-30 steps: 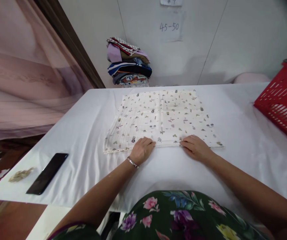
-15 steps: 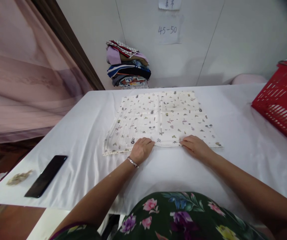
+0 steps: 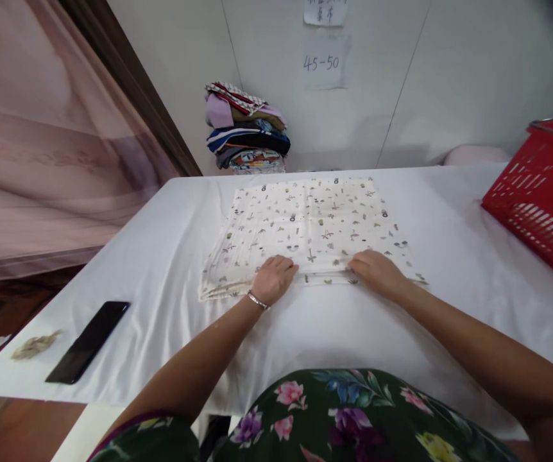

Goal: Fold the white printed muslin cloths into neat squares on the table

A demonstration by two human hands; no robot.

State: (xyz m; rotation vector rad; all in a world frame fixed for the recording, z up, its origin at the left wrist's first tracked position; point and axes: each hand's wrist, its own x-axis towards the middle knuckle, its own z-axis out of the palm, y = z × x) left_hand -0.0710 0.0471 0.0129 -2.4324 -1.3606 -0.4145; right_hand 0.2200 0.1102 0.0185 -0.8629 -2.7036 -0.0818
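A white cloth printed with small plants and figures lies folded in layers on the white-covered table. My left hand pinches its near edge left of the middle, a bracelet on the wrist. Farther right along the same edge, my right hand is closed on the cloth too. Between my hands the upper layer is raised a little and a lower layer shows beneath it. Fingertips of both hands are partly hidden by the fabric.
A black phone and a beige tangle lie at the table's left end. At the right stands a red basket. Behind the table rises a stack of folded clothes. A pink curtain hangs at left.
Both hands have moved slightly away from me, drawing the upper layer's near edge back. A strip of the lower layer now shows along the front.
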